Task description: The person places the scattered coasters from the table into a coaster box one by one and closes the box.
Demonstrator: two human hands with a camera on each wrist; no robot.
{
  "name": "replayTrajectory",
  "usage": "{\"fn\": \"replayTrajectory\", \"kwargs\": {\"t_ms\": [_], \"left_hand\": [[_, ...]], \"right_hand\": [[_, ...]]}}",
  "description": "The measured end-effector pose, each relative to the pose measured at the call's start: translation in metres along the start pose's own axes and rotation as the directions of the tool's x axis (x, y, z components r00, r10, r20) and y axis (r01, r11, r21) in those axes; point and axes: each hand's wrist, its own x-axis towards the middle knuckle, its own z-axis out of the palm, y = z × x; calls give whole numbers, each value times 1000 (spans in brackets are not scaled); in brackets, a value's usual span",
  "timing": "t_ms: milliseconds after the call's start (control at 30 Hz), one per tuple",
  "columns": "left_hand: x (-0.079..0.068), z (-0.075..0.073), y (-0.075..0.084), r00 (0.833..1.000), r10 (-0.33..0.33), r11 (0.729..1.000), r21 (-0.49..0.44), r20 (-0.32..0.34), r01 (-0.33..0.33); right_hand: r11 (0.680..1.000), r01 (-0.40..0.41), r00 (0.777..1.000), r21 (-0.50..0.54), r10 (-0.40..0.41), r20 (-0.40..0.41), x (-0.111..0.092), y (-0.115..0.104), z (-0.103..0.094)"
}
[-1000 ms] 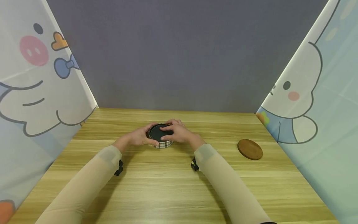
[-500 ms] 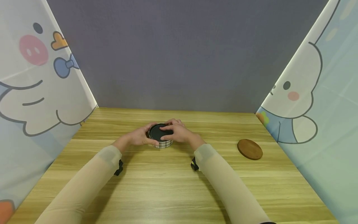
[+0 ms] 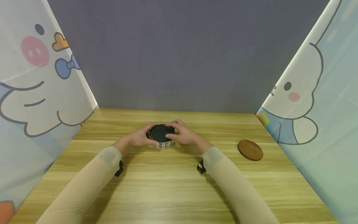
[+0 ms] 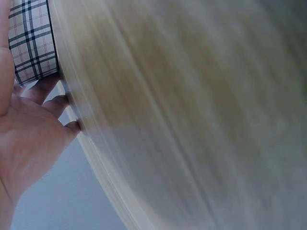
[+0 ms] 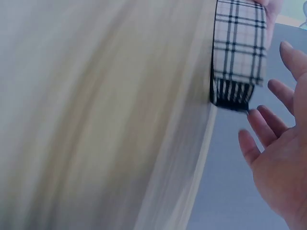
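A low round box stands on the table in the middle of the head view, with a black top and a white-and-black plaid side. My left hand grips it from the left, thumb at the near side and fingers round the back. In the left wrist view the plaid side shows beside that hand's thumb and fingers. My right hand hovers at the box's right edge, fingers spread. The right wrist view shows its fingers apart from the plaid side, where a black ribbed section shows at one end.
A round brown wooden disc lies to the right on the wood-grain table. A dark grey panel rises behind the far edge. Cartoon-printed sheets stand along both sides.
My right hand has drawn back to the right, and its fingers have come off the black top toward its edge. The left hand keeps its grip.
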Motion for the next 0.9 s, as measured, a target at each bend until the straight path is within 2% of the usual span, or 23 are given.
{"fn": "replayTrajectory", "kwargs": {"t_ms": [133,333,567,767,900], "left_hand": [[1,1,-1,1000,-2,1000,2,-17,2],[3,1,-2,999,11,999,37,-30,-10],[2,1,-1,1000,4,1000,24,-26,-4],[0,1,-1,999,5,1000,29,-33,-4],[-1,2,1,999,9,1000,27,-33,-9]], "right_hand": [[997,17,1000,77,-17,-7,-19,9,-11],[999,19,1000,51,-18,-9,-57,23,-29],[998,11,1000,55,-10,-15,-105,38,-53],[999,-42,998,32,43,-44,-146,58,-81],[993,-116,989,14,117,-92,-172,74,-98]]}}
